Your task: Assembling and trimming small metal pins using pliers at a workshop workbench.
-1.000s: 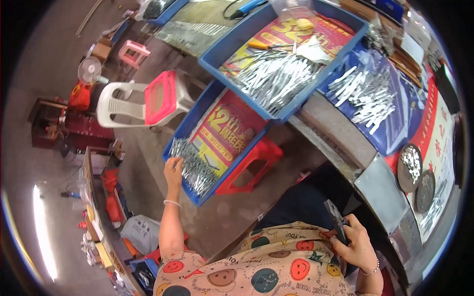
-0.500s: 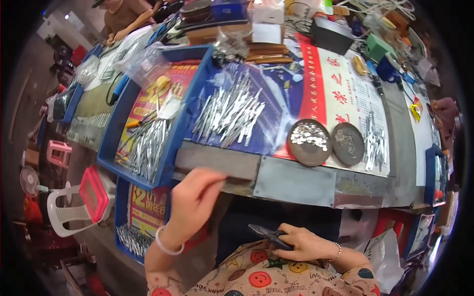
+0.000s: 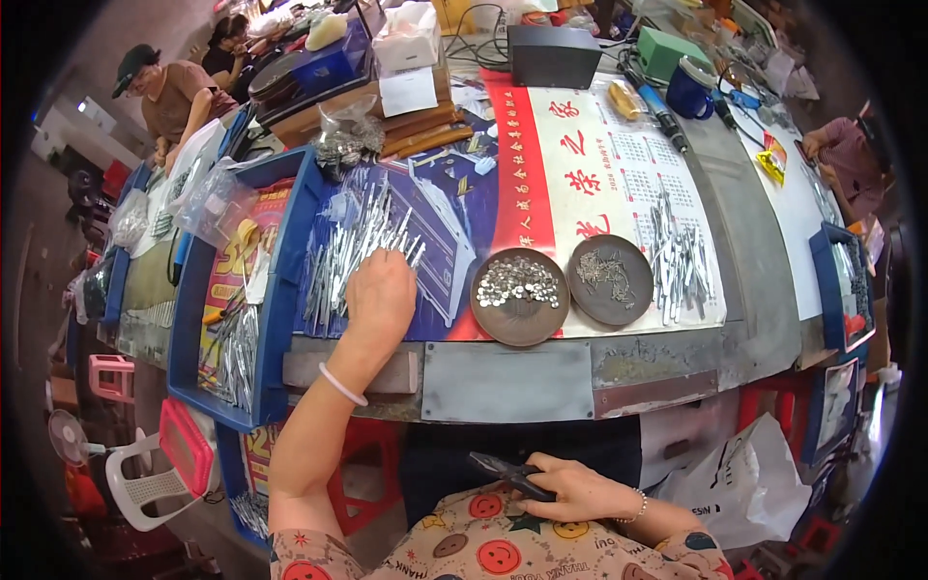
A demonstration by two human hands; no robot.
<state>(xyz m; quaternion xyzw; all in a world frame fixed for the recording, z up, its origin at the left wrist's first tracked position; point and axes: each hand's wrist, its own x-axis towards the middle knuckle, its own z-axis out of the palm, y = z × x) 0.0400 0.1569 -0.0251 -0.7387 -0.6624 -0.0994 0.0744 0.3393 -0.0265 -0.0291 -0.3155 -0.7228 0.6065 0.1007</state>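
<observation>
Metal strips (image 3: 338, 259) lie partly hidden by the left hand (image 3: 381, 298), perhaps touching.

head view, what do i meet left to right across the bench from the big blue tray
Big blue tray, left hand at a pile of metal strips, dish of silver discs, dish of small metal bits, second pile of strips, small blue tray.
</observation>
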